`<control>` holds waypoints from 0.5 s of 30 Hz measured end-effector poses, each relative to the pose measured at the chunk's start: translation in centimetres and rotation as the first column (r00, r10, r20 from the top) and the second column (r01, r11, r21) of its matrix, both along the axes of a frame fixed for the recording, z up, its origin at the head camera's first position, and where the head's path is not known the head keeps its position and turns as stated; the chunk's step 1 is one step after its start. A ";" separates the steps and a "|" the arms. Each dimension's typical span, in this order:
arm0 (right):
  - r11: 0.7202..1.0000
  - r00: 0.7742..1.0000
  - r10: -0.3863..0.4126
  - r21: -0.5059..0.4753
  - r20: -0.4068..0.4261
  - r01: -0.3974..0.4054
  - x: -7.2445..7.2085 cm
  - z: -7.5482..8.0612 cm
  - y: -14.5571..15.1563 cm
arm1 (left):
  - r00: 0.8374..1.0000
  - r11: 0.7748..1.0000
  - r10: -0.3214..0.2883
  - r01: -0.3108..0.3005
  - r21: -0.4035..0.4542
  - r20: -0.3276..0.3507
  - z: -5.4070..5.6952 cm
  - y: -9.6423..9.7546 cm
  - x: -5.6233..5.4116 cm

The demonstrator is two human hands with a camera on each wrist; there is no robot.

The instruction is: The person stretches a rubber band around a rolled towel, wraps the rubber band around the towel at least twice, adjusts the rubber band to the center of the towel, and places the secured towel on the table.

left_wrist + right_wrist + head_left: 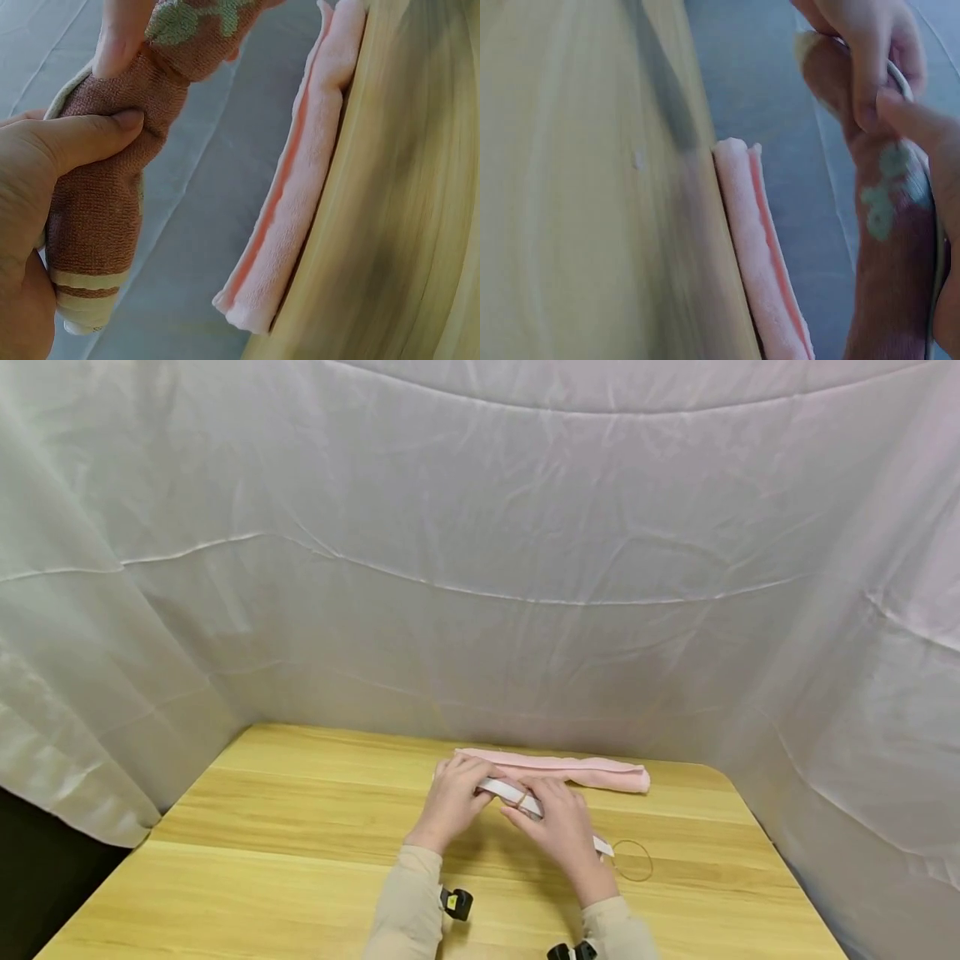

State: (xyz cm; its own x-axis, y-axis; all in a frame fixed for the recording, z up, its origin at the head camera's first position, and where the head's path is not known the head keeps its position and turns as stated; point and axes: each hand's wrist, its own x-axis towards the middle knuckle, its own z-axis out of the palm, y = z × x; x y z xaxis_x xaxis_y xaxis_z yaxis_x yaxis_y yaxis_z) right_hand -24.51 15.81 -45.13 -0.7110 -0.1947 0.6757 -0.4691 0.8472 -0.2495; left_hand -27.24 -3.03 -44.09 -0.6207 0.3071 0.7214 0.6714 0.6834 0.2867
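A rolled brown towel [97, 210] with green patterns and pale end stripes is held up between both hands. My left hand [453, 797] grips it towards one end, the thumb lying along the roll in the left wrist view. My right hand [558, 827] holds it nearer the middle, its fingertips close to the left hand's. A thin tan rubber band [522, 798] appears to cross the roll between the hands, where the towel is pinched in. The towel's white edge [602, 846] shows past the right hand. Parts of the roll are hidden behind the fingers.
A rolled pink towel [611, 775] lies along the back of the wooden table [300, 827], just beyond the hands. A loose rubber band [633, 861] lies on the table to the right of the right hand. Grey-white curtains [480, 568] surround the table's back and sides.
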 end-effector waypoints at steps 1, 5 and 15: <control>1.000 1.000 -0.001 0.005 -0.004 0.001 0.0 0.0 -0.1 | 1.000 1.000 -0.005 0.005 -0.007 -0.001 0.0 0.1 0.0; 1.000 1.000 0.011 0.014 0.007 -0.011 0.2 0.1 -0.3 | 1.000 1.000 -0.012 0.012 -0.005 -0.010 -0.1 0.1 -0.1; 0.999 0.990 0.048 0.009 0.130 -0.050 0.5 0.5 0.0 | 1.000 0.999 -0.024 0.024 0.039 -0.015 -0.5 -0.4 -0.3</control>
State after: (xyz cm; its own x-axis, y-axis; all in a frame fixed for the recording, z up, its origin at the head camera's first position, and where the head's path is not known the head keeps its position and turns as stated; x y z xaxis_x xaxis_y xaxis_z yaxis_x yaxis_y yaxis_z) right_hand -23.97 15.83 -44.61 -0.7816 -0.2393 0.5760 -0.4747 0.8273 -0.3004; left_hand -27.54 -3.41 -44.55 -0.6025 0.2927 0.7425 0.6918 0.6554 0.3030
